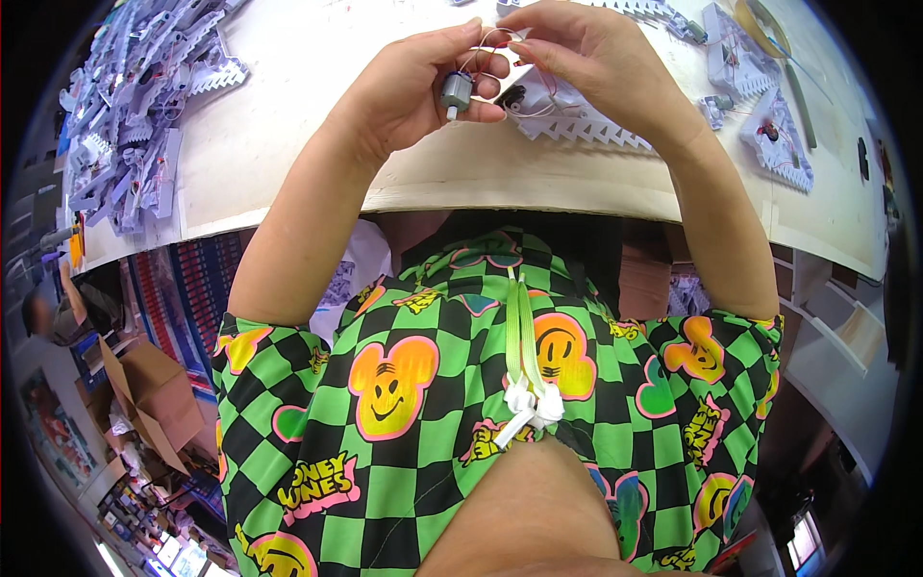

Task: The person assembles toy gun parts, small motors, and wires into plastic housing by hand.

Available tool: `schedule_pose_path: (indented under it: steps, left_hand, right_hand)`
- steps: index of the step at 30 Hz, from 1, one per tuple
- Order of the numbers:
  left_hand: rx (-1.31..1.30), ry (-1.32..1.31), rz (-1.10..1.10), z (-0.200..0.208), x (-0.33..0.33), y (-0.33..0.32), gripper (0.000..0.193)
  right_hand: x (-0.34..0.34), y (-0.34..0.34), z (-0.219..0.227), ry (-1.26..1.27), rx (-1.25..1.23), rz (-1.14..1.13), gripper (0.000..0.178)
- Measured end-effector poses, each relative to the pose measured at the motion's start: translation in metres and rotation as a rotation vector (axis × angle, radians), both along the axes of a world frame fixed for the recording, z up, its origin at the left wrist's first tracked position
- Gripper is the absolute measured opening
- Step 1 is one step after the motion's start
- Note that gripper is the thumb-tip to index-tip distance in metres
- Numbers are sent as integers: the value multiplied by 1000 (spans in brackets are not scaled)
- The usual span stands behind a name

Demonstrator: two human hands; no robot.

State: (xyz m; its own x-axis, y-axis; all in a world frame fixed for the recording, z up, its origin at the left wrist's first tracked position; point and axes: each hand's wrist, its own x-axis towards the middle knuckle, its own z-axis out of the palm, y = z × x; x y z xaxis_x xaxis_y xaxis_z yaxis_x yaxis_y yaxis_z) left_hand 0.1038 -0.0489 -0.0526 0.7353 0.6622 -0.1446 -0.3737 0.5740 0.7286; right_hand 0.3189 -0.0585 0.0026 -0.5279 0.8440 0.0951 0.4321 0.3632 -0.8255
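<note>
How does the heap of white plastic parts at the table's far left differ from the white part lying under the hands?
The heap of white plastic parts is many pieces jumbled on top of each other; the toothed white part lies singly, flat on the table. The heap sits away from both hands; the single part lies just beneath the right hand, near the small motor held by the left hand. Both show sawtooth edges and thin wires.
</note>
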Motion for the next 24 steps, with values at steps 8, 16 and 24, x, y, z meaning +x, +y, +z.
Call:
schedule_pose_path:
  steps: [8,16,24]
  left_hand:
    - [211,384,201,14,-18,-16,46]
    - [170,253,162,13,-35,-4,46]
    - [339,495,217,65,-15,-14,62]
  right_hand:
    - [3,5,-9,51,-188,-192,16]
    - [0,8,2,54,-85,-204,20]
    - [-20,6,28,-221,548,5,28]
